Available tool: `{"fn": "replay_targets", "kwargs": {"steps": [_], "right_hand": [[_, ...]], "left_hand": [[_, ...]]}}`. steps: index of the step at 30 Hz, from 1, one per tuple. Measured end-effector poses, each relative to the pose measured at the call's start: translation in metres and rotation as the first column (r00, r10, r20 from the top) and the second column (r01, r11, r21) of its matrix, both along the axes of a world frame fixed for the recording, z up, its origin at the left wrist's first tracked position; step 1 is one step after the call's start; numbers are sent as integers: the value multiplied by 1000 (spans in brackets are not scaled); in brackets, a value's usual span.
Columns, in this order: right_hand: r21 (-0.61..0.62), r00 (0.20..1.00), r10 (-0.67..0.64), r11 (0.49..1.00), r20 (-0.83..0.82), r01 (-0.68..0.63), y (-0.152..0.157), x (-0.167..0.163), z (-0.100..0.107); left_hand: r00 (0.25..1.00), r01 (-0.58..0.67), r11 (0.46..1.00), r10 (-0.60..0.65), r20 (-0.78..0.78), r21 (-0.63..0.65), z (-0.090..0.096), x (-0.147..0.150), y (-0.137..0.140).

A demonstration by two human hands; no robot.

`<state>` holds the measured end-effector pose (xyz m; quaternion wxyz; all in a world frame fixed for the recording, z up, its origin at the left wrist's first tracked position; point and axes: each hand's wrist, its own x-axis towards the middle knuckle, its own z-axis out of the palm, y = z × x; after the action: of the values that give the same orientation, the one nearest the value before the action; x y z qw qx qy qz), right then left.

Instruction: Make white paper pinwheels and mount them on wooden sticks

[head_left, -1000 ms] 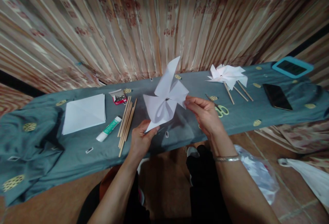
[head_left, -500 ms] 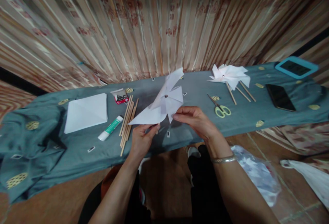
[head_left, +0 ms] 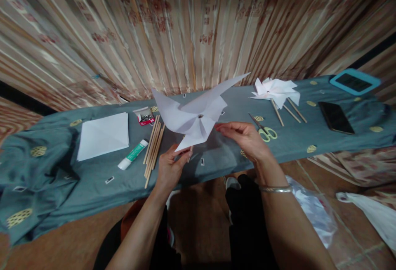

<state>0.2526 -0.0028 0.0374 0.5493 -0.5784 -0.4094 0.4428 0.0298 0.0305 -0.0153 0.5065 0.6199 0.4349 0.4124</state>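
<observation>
A white paper pinwheel (head_left: 198,123) with a round metal pin at its centre is held up over the table. My left hand (head_left: 171,164) is closed round its wooden stick, which is mostly hidden behind the fingers and the paper. My right hand (head_left: 244,138) is just right of the blades, its fingers stretched toward them and holding nothing. Whether the fingertips touch the paper I cannot tell. Left of the pinwheel lie several wooden sticks (head_left: 153,150), a green and white glue stick (head_left: 133,154) and a small red box of metal pins (head_left: 144,117).
A stack of white paper (head_left: 103,136) lies at the left on the grey-green tablecloth (head_left: 93,185). Toward the right are scissors (head_left: 267,133), finished pinwheels (head_left: 275,90), a dark phone (head_left: 336,117) and a blue-framed device (head_left: 355,81). A plastic bag (head_left: 315,212) sits on the floor.
The pinwheel's blades have turned about the pin. My right hand has let go of a blade and shifted slightly right and up. My left hand keeps its hold.
</observation>
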Motion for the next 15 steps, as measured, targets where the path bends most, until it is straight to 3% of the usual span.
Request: {"fn": "replay_targets", "kwargs": {"steps": [3, 7, 15], "right_hand": [[143, 979, -190, 970, -75, 199, 3, 1, -2], [246, 979, -141, 954, -144, 174, 7, -4, -5], [193, 974, -104, 971, -203, 144, 10, -13, -6]], "left_hand": [[1000, -5, 1000, 5, -16, -3, 2, 0, -1], [1000, -10, 1000, 9, -16, -23, 3, 1, -1], [999, -35, 999, 35, -2, -4, 7, 2, -2]]}}
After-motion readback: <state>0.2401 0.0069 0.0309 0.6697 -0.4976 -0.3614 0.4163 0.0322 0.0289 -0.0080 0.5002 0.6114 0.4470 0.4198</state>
